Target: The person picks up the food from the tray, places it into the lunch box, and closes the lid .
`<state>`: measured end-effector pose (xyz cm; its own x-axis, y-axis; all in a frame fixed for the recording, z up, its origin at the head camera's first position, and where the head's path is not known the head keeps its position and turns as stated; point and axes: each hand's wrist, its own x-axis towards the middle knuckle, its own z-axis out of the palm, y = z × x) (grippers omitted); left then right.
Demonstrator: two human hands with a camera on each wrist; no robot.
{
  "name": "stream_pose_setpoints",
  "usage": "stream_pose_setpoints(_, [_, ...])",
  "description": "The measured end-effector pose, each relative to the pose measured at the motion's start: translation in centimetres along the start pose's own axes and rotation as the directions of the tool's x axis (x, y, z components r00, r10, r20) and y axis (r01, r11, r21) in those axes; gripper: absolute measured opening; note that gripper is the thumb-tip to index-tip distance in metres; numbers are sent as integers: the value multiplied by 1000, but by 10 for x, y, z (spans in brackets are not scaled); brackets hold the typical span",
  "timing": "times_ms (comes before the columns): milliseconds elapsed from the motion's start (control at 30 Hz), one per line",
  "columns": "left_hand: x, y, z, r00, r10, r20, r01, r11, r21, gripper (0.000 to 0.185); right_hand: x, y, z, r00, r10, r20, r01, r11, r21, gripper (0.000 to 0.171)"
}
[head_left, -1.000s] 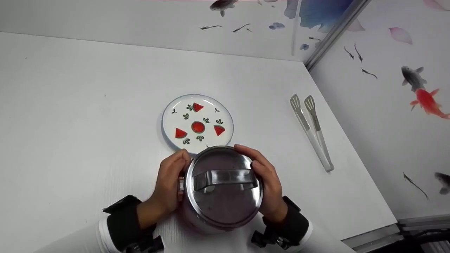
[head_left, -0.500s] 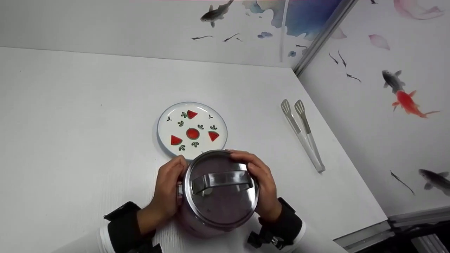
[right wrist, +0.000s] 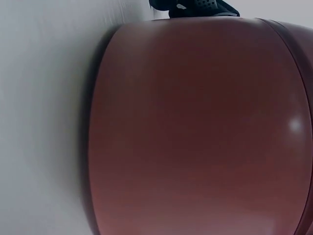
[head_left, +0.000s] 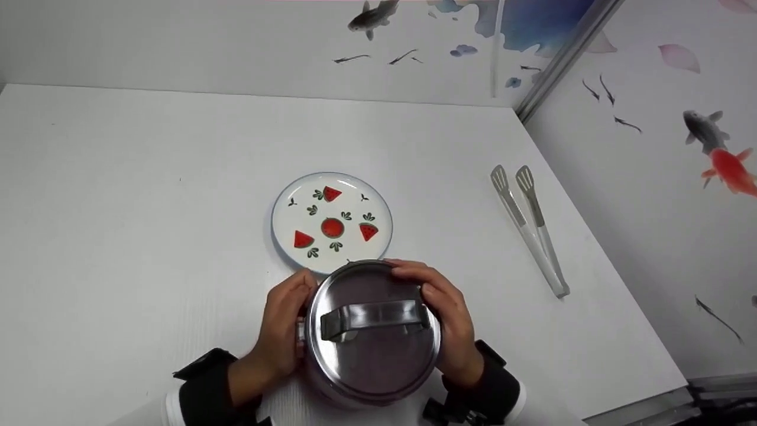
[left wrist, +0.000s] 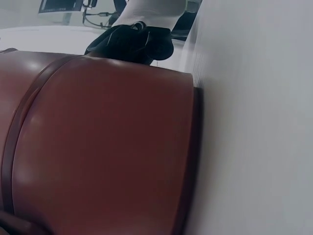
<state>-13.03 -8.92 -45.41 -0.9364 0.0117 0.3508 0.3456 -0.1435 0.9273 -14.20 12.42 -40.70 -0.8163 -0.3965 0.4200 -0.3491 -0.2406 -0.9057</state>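
Note:
A round, reddish-brown lunch pot (left wrist: 107,137) has a shiny steel lid (head_left: 372,361) with a flat strap handle (head_left: 378,315) folded across its top. My left hand (head_left: 284,325) grips its left side, around a clasp (head_left: 301,332) at the rim. On the opposite side my right hand (head_left: 446,313) wraps the pot, fingers curled along the lid's far right rim. Both wrist views show the smooth body, a raised band and, along the base, a dark line beside the white tabletop. Each thumb and palm is partly hidden by the pot.
Just beyond the pot lies a white plate (head_left: 349,189) with watermelon prints; the lid overlaps its near edge in the head view. Slotted tongs (head_left: 535,236) rest at the right, near the table's edge. White panels (head_left: 207,47) bound the back and right of the table (head_left: 118,207).
The head view shifts slightly; pot, plate and tongs keep their places relative to one another. My right fingers have crept a little along the lid's far rim. Both hands stay on the pot.

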Motion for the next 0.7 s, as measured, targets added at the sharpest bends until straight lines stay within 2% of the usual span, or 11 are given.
stream_pose_setpoints(267, [-5,-4,2,999,-47,2,47,999,-20,29,-1,-2,-3,1000,24,-4,-24,1000,18,41])
stream_pose_setpoints(433, [-5,-4,1,998,-60,-7,60,998,3,29,-4,0,-4,999,30,-12,-30,999,-11,40])
stream_pose_setpoints(567, [-2,1,-4,999,-16,30,14,999,44,28,-5,-1,-9,999,41,-15,-42,996,-85,38])
stream_pose_setpoints(700, [6,14,-10,993,66,97,-82,982,168,29,-9,-6,-17,985,170,-38,-175,967,-186,32])
